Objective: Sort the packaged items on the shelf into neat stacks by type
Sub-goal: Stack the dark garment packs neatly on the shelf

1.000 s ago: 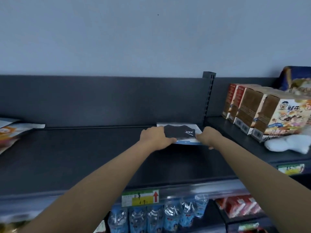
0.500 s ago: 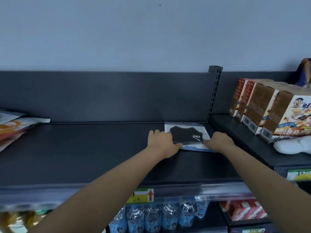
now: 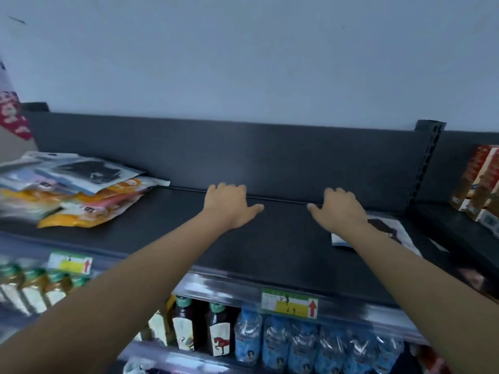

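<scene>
A pale grey-blue wall (image 3: 243, 63) is being shown behind and above everything. At the right a dark slotted upright (image 3: 429, 157) is being seen, and beyond it brown-and-red cartons (image 3: 483, 182) are being kept standing in a row, cut off by the frame edge. On the lower tier, clear water bottles (image 3: 302, 344) with blue labels are being displayed side by side. Just left of them, dark bottles (image 3: 218, 333) with green caps and white labels are being displayed. Further left, pale bottles (image 3: 35, 287) are being smeared by blur, possibly green-capped too. A yellow-and-green price label (image 3: 290, 303) with a red arrow is being carried above the water bottles, and a second label (image 3: 70, 263) is being carried at the left.
</scene>
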The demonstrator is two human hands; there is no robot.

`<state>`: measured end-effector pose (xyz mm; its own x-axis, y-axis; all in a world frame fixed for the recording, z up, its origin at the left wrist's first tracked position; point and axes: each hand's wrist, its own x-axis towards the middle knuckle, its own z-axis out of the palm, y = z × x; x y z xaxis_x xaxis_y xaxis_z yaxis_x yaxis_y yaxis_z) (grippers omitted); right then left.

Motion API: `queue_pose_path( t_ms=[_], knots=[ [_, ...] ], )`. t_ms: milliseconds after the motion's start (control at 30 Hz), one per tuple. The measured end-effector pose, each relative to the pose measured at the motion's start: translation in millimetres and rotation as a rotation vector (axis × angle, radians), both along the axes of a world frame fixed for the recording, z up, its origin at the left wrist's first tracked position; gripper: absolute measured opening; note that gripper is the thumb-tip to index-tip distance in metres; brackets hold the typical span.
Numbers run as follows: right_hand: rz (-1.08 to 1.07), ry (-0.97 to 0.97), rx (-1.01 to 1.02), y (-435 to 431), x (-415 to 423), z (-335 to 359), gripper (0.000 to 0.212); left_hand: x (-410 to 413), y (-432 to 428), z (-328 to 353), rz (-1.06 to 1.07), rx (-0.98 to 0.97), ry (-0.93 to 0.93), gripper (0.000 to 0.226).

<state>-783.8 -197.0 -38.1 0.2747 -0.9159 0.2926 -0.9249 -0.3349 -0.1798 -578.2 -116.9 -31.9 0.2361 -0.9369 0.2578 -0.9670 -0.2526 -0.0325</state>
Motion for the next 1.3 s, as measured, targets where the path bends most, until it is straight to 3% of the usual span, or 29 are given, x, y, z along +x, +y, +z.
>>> queue_pose_path(
  t_ms=[300, 600, 667, 967, 1100, 1300],
  knots=[
    [0.294, -0.081, -0.044, 76, 193, 17, 0.052, 179, 96, 16, 0.15, -0.078, -0.043, 0.063],
    [0.3, -0.125, 0.051, 117, 356, 24, 0.044, 337, 146, 29, 0.2, -0.098, -0.052, 0.068],
    [0.28, -0.107, 0.086, 115, 381, 24, 0.036, 362, 145, 33, 0.218, -0.071, -0.06, 0.071],
    [0.18, -0.019, 0.225, 72, 458, 27, 0.05, 452, 105, 25, 0.259, -0.049, -0.001, 0.078],
    [0.153, 0.003, 0.392, 46, 486, 30, 0.058, 478, 81, 27, 0.265, -0.029, 0.059, 0.082],
    [0.108, -0.069, 0.559, 26, 515, 22, 0.071, 494, 53, 25, 0.188, 0.005, 0.11, 0.076]
  ],
)
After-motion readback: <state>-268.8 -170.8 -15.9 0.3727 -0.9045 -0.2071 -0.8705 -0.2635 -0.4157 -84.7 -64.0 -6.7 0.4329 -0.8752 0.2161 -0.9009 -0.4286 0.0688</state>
